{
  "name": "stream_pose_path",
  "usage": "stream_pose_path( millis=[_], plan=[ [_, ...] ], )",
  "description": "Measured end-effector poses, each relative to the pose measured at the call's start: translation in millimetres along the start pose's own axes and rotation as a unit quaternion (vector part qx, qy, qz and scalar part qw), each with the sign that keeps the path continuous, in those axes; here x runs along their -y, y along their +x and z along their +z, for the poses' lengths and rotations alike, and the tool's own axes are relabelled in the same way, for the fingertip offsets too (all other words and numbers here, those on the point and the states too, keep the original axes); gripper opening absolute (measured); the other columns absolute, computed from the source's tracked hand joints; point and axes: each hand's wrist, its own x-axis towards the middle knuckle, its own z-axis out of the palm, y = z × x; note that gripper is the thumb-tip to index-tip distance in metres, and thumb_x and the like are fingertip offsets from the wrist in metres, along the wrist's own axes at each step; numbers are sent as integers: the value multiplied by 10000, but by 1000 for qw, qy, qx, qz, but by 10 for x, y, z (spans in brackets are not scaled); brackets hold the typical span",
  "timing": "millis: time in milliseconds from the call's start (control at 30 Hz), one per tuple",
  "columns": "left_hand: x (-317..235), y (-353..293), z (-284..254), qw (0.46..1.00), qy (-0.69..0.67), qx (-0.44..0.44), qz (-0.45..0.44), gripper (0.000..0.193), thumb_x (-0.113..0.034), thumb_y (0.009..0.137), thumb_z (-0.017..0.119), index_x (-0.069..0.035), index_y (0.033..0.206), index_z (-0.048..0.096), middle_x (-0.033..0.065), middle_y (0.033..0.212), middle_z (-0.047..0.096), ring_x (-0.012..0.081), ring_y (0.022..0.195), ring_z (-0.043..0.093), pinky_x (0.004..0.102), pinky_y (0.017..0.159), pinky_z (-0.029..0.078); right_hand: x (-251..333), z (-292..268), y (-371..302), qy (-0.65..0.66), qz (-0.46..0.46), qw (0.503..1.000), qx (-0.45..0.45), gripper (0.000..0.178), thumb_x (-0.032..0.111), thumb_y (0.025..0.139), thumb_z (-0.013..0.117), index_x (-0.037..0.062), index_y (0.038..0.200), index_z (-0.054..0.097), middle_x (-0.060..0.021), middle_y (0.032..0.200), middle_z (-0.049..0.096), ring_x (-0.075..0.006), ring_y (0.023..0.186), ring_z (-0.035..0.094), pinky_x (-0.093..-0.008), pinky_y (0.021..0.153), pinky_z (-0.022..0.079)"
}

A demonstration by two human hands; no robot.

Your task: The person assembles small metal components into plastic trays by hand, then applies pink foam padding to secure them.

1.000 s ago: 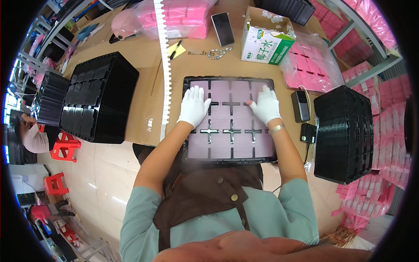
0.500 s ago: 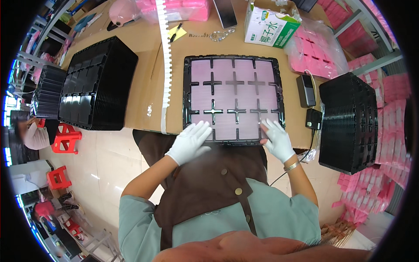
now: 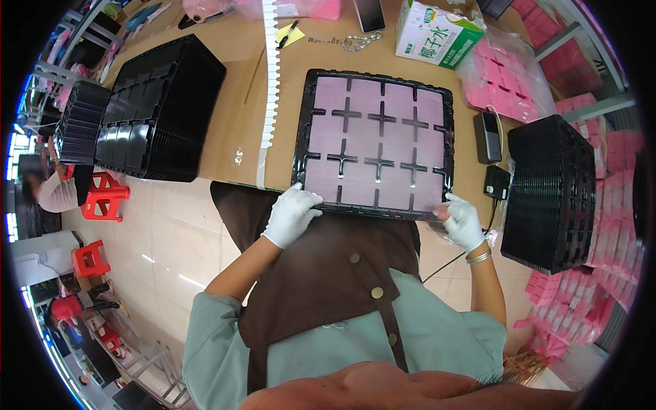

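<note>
A black plastic tray [image 3: 301,147] lies in front of me, its near edge at the table's front edge. Flat lilac pieces [image 3: 362,143] fill its compartments, with black cross-shaped dividers standing between them. My left hand [image 3: 292,215], in a white glove, is closed at the tray's near left corner. At the near right corner, my right hand [image 3: 462,222] has its gloved fingers curled around the rim. A bare fingertip shows at this glove. The undersides of both grips are hidden.
Nested black trays [image 3: 160,113] stand at the left, and another stack [image 3: 550,195] at the right. A black power bank [image 3: 487,137] and a charger [image 3: 497,182] sit right of the tray. Behind are a carton [image 3: 437,34], bagged pink pieces [image 3: 499,78], a phone [image 3: 370,15] and a bead bracelet [image 3: 362,42].
My hands have gone from lying spread over the tray's near part to closing at its near corners. The tray appears slightly farther right and higher in view, as do the surroundings.
</note>
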Motion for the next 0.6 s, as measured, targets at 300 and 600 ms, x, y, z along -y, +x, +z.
stream_pose_path(
  millis=[300,600],
  plan=[
    [-111,460,-196,930,-4,-28,-368,799,-409,757,758,-6,1356,418,183,1131,532,356,1034,571,424,850,494,54,568,279,-158,310,923,-163,692,398,628,833,-4,1135,586,-180,1057,585,-340,960,591,-432,817,489],
    [47,358,-134,858,-323,-220,-333,480,-189,824,737,54,1179,523,84,978,589,165,939,585,286,852,470,-21,640,132,164,254,886,-350,543,64,696,783,-54,1157,521,-115,1093,502,-228,1035,520,-350,949,414]
  ],
)
